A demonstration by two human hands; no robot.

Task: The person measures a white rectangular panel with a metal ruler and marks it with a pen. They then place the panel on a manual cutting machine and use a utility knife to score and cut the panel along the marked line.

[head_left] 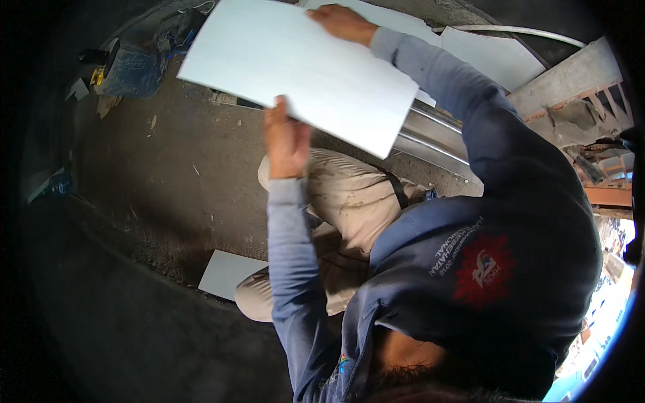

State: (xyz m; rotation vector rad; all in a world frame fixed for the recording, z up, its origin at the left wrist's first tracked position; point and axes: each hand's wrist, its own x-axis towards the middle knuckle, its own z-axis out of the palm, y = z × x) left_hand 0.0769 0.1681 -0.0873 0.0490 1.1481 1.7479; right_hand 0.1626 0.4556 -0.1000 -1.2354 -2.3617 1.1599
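A flat white rectangular sheet (302, 74), stiff-looking and tilted, is held up in front of me above my bent legs. My left hand (287, 144) grips its near edge, the thumb showing along the edge and the other fingers partly hidden. At the far edge, my right hand (341, 23) is closed over the border with its fingers pointing left; its thumb is out of sight. More white sheets (494, 57) lie behind it, beyond my right forearm. Below the held sheet, shiny metal rails (437, 127) run beside my knee.
Another white piece (228, 274) lies on the dark floor (181, 181) by my lower leg. At the upper left stands a dark bluish container (134, 70) among clutter. A pale beam (571, 77) and broken debris (598, 148) are on the right.
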